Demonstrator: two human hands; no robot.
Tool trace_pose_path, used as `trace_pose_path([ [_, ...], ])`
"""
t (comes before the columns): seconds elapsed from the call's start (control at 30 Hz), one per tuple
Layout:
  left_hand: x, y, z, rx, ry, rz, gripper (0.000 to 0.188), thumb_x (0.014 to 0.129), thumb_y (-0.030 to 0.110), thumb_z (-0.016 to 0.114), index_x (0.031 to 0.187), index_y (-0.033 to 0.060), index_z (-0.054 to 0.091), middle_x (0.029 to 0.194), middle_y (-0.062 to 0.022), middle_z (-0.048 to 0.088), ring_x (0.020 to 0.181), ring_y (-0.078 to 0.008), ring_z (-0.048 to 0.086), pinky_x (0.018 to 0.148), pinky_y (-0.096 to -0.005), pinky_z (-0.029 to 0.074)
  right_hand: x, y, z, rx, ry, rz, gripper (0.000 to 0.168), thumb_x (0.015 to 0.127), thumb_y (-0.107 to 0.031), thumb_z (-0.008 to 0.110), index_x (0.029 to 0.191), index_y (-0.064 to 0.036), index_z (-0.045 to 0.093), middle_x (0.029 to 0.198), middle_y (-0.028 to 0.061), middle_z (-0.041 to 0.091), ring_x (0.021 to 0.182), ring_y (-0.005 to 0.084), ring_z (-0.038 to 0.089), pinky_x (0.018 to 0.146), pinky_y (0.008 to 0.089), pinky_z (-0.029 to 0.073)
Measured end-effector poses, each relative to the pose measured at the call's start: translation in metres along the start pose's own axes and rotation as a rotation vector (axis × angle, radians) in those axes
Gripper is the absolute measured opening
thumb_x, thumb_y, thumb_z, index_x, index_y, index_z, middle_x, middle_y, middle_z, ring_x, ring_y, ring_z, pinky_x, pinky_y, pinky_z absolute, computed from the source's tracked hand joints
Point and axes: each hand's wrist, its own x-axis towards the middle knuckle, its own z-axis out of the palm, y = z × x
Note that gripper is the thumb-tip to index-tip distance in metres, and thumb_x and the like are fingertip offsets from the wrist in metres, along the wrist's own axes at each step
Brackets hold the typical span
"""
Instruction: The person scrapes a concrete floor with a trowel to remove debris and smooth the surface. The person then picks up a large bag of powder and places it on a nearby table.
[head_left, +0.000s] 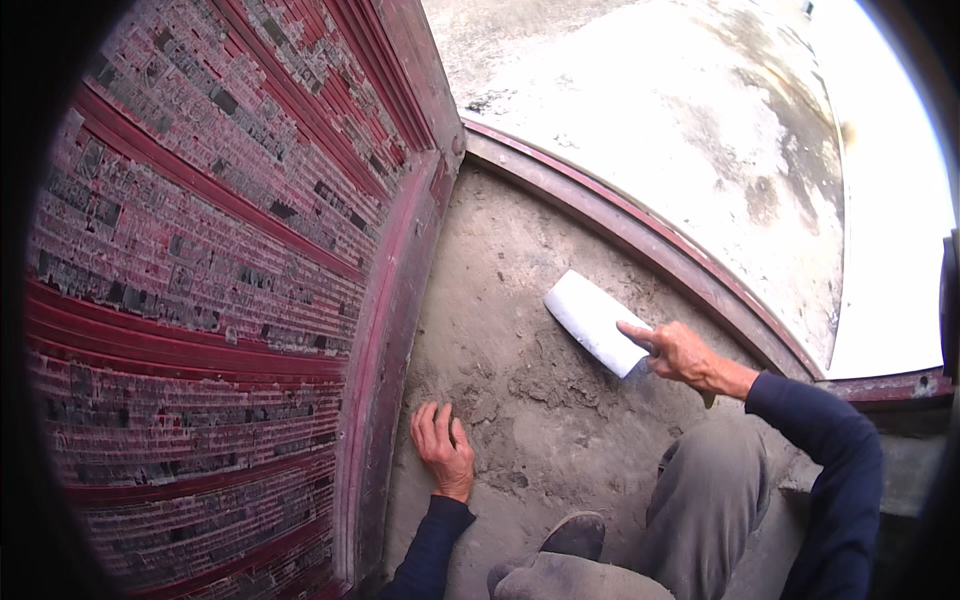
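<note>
My right hand (682, 356) grips a hand tool with a broad, pale flat blade (592, 319), apparently a trowel. The index finger lies along the top of the blade, which is low over or on the grey mortar-like floor (495, 300); glare hides its surface detail. Part of the handle shows below the palm. Rough crumbly material (562, 390) lies on the floor just below the blade. To the left, my left hand (444, 450) rests palm down on the floor close to the door's base, fingers slightly apart and holding nothing.
A red door (210, 262) with peeling paper remnants stands along the left, its frame (375, 375) meeting the floor. A raised sill (637, 217) curves across the upper right, with bright ground (675, 135) outside. My bent knee (709, 480) and shoe (576, 534) are at the bottom.
</note>
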Motion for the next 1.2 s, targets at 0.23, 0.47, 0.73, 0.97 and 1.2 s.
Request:
trace_pose_path([
  [0.23,-0.001,0.001,-0.001,0.021,-0.014,-0.011,0.029,0.079,-0.001,0.061,0.108,-0.0008,0.059,0.112,-0.0173,0.055,0.110,-0.0376,0.050,0.096,-0.0473,0.039,0.174,0.005,0.026,0.082,0.237,-0.098,0.045,0.083,-0.005,0.053,0.128,-0.003,0.051,0.067,0.0108,0.047,0.059,0.0212,0.047,0.057,0.0360,0.044],
  [0.47,0.001,0.000,0.006,-0.044,0.000,0.006,0.030,0.078,-0.002,0.061,0.108,-0.0002,0.059,0.113,-0.0163,0.055,0.111,-0.0365,0.051,0.097,-0.0464,0.039,0.199,0.020,0.000,0.058,0.195,-0.104,0.056,0.069,0.002,0.057,0.124,0.001,0.058,0.093,0.0264,0.065,0.073,0.0310,0.062,0.066,0.0393,0.050],
  [0.73,-0.003,-0.005,0.000,0.000,-0.014,-0.023,0.029,0.080,0.002,0.061,0.109,0.0001,0.059,0.114,-0.0169,0.055,0.112,-0.0363,0.050,0.100,-0.0490,0.038,0.063,-0.021,-0.016,0.135,0.008,0.019,0.040,0.087,-0.019,0.065,0.122,-0.002,0.058,0.069,0.0108,0.061,0.052,0.0151,0.051,0.051,0.0295,0.048],
  [0.97,-0.004,-0.003,-0.004,0.018,-0.006,-0.026,0.027,0.081,0.001,0.060,0.108,-0.0008,0.060,0.113,-0.0168,0.055,0.112,-0.0362,0.050,0.096,-0.0465,0.039,0.106,0.011,-0.006,0.105,-0.011,0.141,0.038,0.075,0.000,0.060,0.113,0.003,0.063,0.088,0.0206,0.068,0.058,0.0296,0.057,0.060,0.0404,0.049],
  [1.2,-0.003,-0.004,0.000,0.007,-0.004,-0.023,0.026,0.082,0.003,0.060,0.107,0.0001,0.060,0.112,-0.0165,0.055,0.111,-0.0363,0.051,0.099,-0.0485,0.038,0.265,0.004,-0.006,0.078,0.223,-0.022,0.044,0.067,0.004,0.058,0.111,0.006,0.062,0.101,0.0252,0.065,0.094,0.0367,0.063,0.079,0.0406,0.050],
])
